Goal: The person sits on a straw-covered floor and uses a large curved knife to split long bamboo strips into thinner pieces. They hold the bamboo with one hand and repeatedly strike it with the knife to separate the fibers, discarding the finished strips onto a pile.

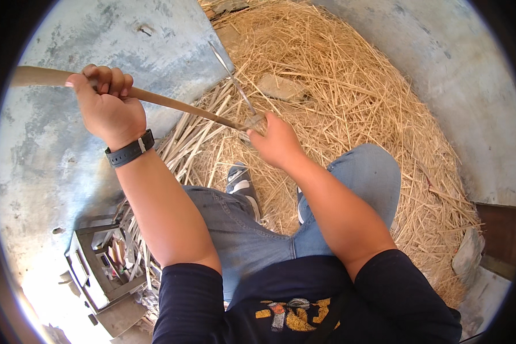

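Observation:
A long-handled tool with a wooden handle point(178, 105) slants across from the upper left down to the middle. My left hand point(113, 109), with a black watch on its wrist, is wrapped round the handle's upper part. Lower down, my right hand point(277, 142) is closed at the tool's head end, where the wood narrows. From there a thin metal piece point(233, 79) sticks out toward the far left; whether it is a tine or a blade seen edge-on I cannot tell. Fingers partly hide the joint. Straw lies beneath the tool.
Loose straw point(355, 86) covers the floor, with a flat stone point(282, 87) in it and thicker dry stalks point(183, 149) at left. Worn bluish walls point(69, 132) curve around both sides. A broken wooden frame point(120, 289) stands lower left; another stone point(468, 256) sits at right.

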A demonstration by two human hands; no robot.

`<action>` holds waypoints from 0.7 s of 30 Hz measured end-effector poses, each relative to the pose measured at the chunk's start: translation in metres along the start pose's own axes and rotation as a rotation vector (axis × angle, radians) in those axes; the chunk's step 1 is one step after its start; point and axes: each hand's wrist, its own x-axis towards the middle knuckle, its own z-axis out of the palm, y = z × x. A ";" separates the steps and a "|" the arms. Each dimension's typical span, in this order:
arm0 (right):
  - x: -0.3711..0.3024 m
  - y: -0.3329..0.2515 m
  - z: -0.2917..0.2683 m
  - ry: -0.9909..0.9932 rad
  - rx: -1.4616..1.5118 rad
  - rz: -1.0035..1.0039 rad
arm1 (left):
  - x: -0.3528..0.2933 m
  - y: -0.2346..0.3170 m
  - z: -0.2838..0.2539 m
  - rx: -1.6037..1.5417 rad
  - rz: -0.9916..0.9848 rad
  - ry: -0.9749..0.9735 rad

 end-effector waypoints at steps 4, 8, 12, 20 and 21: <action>-0.009 -0.030 0.000 -0.106 0.066 -0.095 | 0.002 0.001 -0.003 0.009 0.006 0.011; -0.009 0.016 0.042 -0.236 -0.002 -0.019 | -0.003 0.003 0.001 0.016 0.042 0.047; 0.000 0.024 0.054 -0.240 -0.125 0.016 | 0.001 0.005 -0.019 0.017 0.041 0.146; -0.007 0.021 0.061 -0.289 -0.018 0.021 | 0.003 0.002 -0.021 0.068 0.120 0.118; 0.002 0.035 0.064 -0.289 -0.013 0.051 | 0.004 0.004 -0.023 0.057 0.106 0.124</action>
